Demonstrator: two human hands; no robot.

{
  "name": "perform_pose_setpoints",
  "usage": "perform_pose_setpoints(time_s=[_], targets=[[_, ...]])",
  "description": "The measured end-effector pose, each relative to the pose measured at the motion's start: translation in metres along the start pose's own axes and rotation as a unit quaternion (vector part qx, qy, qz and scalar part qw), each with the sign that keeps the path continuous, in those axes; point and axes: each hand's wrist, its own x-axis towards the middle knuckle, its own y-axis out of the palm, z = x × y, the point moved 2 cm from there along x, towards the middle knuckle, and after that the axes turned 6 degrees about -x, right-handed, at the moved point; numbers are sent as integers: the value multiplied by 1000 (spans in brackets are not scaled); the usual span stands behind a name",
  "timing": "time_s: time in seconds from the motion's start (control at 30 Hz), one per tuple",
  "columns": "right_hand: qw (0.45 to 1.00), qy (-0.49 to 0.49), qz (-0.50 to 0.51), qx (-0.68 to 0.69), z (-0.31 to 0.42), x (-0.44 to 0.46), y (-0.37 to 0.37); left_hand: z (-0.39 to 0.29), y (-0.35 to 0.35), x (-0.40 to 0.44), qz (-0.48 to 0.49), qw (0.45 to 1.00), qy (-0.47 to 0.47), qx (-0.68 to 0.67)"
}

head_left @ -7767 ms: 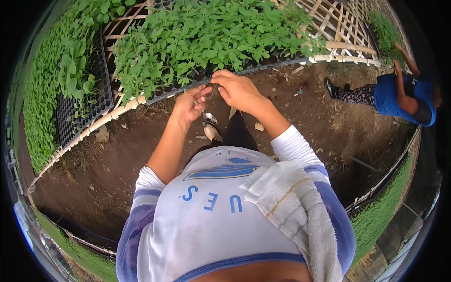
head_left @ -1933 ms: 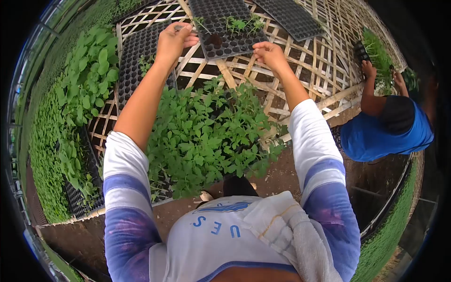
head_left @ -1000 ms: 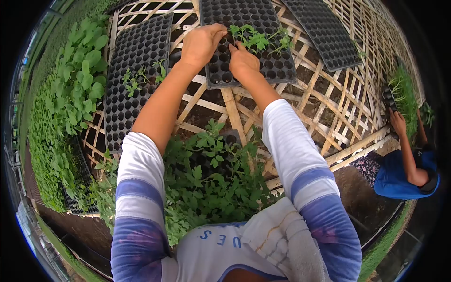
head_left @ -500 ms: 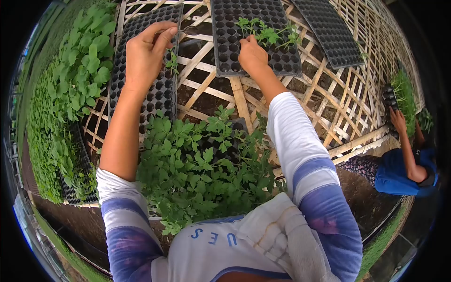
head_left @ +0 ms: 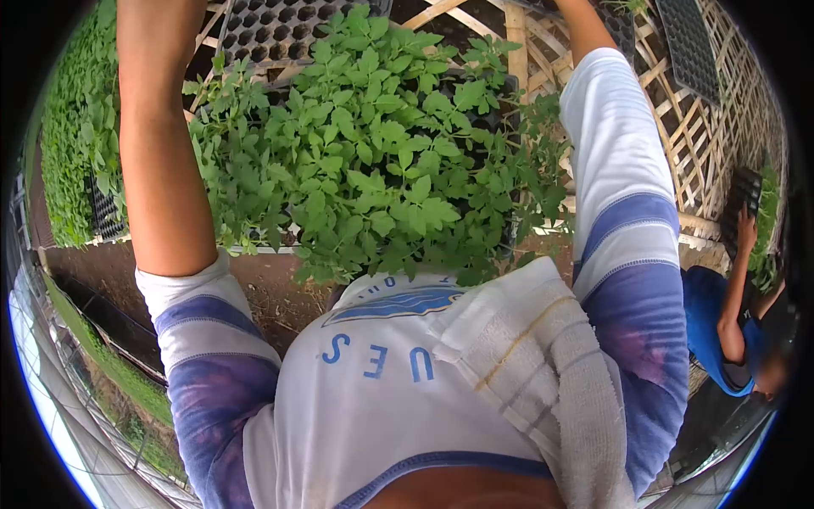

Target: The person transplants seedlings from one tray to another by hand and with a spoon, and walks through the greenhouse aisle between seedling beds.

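Observation:
Both of my forearms reach up past the top edge of the view, and neither hand shows. Between the arms stands a dense tray of leafy green seedlings (head_left: pixel 373 161), their lobed leaves covering most of its cells. Just beyond it lies a black seedling tray (head_left: pixel 275 32) with bare round cells, to the right of my left forearm. Close to my right forearm, part of another black seedling tray (head_left: pixel 617 30) shows at the top. What my hands hold or touch is out of sight.
A lattice bench of pale wooden slats (head_left: pixel 670 127) carries the trays. Another black tray (head_left: pixel 688 47) lies at the upper right. More green seedlings (head_left: pixel 76 144) fill the left side. At the right, a person in blue (head_left: pixel 716 327) holds a dark tray (head_left: pixel 739 204).
The view has tilted down and towards my body. My hands, earlier visible with a seedling in the right one above a tray, are now beyond the top edge.

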Motion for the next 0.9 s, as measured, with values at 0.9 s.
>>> perform_pose_setpoints(time_s=[0.9], targets=[[988, -147, 51, -15, 341, -467, -202, 46, -144, -301, 184, 976, -62, 102]])
